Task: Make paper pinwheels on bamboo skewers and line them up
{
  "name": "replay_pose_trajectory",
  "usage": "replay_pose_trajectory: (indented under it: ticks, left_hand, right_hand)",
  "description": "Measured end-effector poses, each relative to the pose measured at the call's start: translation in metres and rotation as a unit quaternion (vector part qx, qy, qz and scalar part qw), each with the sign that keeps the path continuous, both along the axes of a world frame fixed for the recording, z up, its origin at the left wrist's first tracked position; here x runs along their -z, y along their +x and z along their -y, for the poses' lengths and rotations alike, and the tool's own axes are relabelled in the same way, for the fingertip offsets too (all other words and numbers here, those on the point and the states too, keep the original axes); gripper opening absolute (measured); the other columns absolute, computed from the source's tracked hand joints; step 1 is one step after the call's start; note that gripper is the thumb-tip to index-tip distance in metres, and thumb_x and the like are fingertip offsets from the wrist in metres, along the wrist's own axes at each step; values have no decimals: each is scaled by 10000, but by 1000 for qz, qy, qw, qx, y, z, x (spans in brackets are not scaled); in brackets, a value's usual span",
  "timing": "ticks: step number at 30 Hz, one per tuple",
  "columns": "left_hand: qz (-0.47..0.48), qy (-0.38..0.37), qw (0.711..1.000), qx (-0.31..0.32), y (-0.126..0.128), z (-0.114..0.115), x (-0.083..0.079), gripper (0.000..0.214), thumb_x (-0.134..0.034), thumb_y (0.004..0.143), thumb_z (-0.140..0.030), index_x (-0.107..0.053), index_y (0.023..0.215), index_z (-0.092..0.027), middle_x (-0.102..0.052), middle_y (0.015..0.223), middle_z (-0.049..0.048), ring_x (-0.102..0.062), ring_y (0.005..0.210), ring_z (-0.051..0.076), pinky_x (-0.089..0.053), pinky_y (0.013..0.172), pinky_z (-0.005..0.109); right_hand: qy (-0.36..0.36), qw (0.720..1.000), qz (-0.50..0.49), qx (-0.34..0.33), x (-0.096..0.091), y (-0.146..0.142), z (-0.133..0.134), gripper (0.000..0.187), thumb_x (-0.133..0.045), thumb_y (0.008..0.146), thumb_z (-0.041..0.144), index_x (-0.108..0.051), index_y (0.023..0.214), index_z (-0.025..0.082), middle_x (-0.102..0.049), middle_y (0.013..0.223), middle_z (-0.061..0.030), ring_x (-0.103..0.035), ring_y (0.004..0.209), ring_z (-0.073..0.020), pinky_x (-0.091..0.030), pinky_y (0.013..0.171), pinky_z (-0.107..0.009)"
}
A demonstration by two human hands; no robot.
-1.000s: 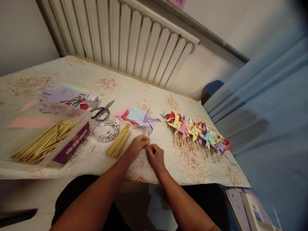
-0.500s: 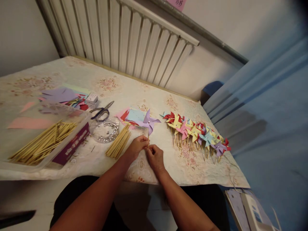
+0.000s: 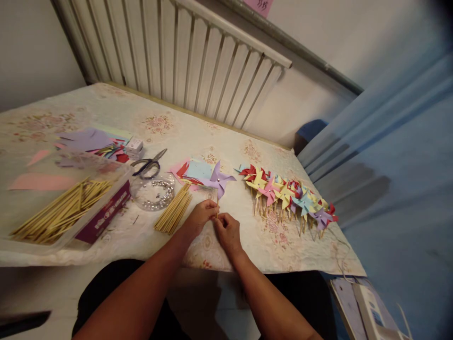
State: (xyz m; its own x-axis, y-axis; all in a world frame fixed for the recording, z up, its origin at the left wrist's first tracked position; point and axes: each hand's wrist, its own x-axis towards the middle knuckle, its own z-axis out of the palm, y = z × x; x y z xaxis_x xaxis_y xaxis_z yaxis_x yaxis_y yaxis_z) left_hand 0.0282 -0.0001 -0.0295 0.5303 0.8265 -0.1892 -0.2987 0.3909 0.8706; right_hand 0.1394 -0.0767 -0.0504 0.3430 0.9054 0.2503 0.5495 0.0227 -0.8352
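A purple paper pinwheel [image 3: 218,179] on a thin wooden stick stands out from between my hands, its blades pointing away from me. My left hand [image 3: 204,214] pinches the stick below the blades. Lower down, my right hand [image 3: 227,230] grips the stick's bottom end with thumb and fingers. Left of the hands lies a bundle of wooden sticks [image 3: 173,209]. Behind it are coloured paper pieces [image 3: 196,171], pale blue, pink and red. A row of finished pinwheels [image 3: 285,193] in several colours lies to the right.
At left stands a clear plastic box [image 3: 116,203] of wooden sticks. Beside it are a round clear dish [image 3: 153,192] with small shiny pins, scissors [image 3: 150,165], a small white box [image 3: 135,147] and purple paper sheets [image 3: 85,140]. A radiator [image 3: 198,61] and blue curtain [image 3: 399,156] border the table.
Almost nothing differs. Both hands keep hold of the pinwheel's stick, and the whole view has shifted very slightly.
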Motion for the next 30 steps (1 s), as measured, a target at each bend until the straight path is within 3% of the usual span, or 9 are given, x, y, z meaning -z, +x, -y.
replay_pose_trajectory:
  ticks: [30]
  left_hand:
    - [-6, -7, 1000, 0, 0, 0, -3, 285, -742, 584, -289, -550, 738, -146, -519, 651, -54, -474, 599, 80, -358, 605, 230]
  right_hand:
    - [-5, 1000, -3, -5, 0, 1, 0, 174, -599, 841, 312, -635, 732, 181, -547, 617, 35, -462, 575, -119, -369, 588, -244]
